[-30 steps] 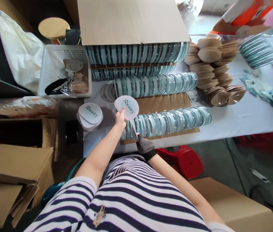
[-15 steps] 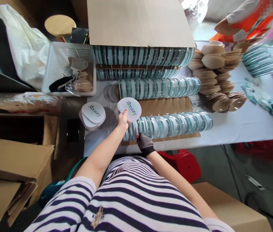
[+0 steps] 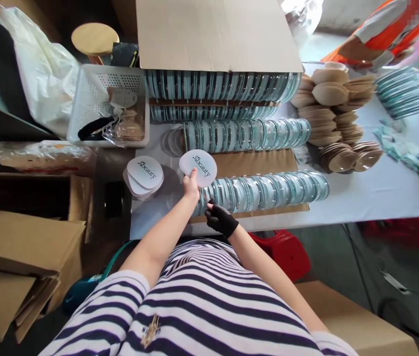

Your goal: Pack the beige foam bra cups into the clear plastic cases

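Observation:
My left hand is closed on a few rounded white cards printed "beauty", thumb on top. It holds them over the left end of the front row of clear plastic packages, which stand on edge with pale inserts. My right hand, in a dark fingerless glove, is curled at the near side of that row's left end. Its bare fingertips are by the packages; whatever they pinch is too small to make out. A pile of the same cards lies to the left.
More package rows stand behind, under a cardboard flap. A white basket sits back left. Beige cup-shaped pads are stacked at right. A person in orange is beyond. A red stool stands below the table edge.
My right hand has turned over and shifted slightly left along the row's near side. My left hand keeps the cards in nearly the same place.

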`<state>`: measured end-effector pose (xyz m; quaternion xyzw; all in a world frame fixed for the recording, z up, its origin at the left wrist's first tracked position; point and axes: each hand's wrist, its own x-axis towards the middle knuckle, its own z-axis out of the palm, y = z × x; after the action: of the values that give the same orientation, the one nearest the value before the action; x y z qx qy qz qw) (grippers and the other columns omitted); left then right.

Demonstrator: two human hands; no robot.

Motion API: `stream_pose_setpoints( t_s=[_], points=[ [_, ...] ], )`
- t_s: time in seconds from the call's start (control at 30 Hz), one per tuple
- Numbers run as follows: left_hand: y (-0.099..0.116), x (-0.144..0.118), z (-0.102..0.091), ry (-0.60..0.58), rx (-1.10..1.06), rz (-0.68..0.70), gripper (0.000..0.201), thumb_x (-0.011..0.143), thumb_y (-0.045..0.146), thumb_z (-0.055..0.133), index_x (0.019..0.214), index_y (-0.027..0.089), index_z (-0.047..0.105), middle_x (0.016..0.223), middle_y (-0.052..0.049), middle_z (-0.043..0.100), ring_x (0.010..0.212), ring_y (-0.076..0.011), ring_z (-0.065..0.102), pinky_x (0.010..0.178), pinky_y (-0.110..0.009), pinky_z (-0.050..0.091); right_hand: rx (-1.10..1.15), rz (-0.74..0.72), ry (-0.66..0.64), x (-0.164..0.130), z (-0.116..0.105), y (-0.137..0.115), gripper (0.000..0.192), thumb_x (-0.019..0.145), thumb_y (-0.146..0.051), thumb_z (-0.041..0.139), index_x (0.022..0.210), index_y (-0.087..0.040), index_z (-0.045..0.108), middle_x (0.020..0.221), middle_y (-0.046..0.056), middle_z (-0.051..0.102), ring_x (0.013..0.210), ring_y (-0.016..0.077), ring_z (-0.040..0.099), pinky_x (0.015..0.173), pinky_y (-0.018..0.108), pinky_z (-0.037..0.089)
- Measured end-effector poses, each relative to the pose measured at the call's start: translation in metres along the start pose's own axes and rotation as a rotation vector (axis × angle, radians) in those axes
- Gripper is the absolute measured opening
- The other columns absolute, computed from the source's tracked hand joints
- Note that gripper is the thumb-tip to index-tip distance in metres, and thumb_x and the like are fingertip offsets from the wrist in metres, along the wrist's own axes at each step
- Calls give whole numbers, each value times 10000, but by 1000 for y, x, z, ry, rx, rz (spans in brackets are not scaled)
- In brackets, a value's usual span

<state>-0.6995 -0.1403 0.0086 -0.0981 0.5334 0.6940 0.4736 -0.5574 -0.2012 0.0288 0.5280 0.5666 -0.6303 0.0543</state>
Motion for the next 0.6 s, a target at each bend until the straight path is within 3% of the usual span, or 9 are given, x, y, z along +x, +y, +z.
stream_pose_setpoints(
  t_s=[0.17, 0.3, 0.37, 0.43, 0.53, 0.6],
  points=[
    [-7, 3, 1, 62, 36, 50, 136, 853, 270, 679, 891, 139, 673, 941, -83, 729, 904, -185, 692, 867, -331, 537, 79, 81, -102, -5, -14, 0, 295, 940, -433, 395, 1035, -177, 507, 498, -41, 555, 327, 94, 412, 366, 180, 364],
    [-11, 4, 1, 97, 52, 90, 159, 844, 293, 682, 889, 140, 671, 946, -79, 721, 899, -176, 686, 858, -308, 523, -17, 139, -51, -6, -8, -2, 231, 884, -379, 531, 868, -154, 586, 517, 31, 624, 394, 140, 533, 438, 236, 458],
    [-10, 3, 0, 80, 51, 96, 195, 815, 312, 710, 900, 141, 676, 940, -72, 720, 889, -171, 685, 848, -294, 515, -86, 116, 77, -6, -9, -7, 204, 855, -347, 576, 855, -148, 621, 639, 85, 682, 568, 190, 645, 568, 287, 525],
    [-8, -3, 0, 33, 44, 84, 254, 770, 338, 748, 909, 135, 684, 914, -69, 723, 858, -176, 688, 826, -295, 516, -132, 50, 271, -6, -18, -16, 281, 888, -360, 520, 1057, -162, 626, 932, 135, 720, 888, 236, 688, 788, 353, 541],
    [-5, -18, -1, -72, 28, 47, 313, 711, 351, 793, 904, 125, 693, 874, -75, 729, 813, -193, 691, 789, -312, 525, -185, -199, 648, -2, -42, -30, 548, 907, -378, 445, 1412, -167, 414, 1340, 161, 570, 1250, 257, 534, 1044, 438, 427],
    [-3, -29, -3, -129, 15, 21, 317, 705, 342, 796, 920, 132, 696, 889, -77, 733, 807, -196, 691, 779, -320, 529, -285, -373, 805, 0, -51, -36, 670, 866, -376, 489, 1465, -113, 347, 1433, 184, 481, 1327, 277, 458, 1105, 464, 374]
  ],
)
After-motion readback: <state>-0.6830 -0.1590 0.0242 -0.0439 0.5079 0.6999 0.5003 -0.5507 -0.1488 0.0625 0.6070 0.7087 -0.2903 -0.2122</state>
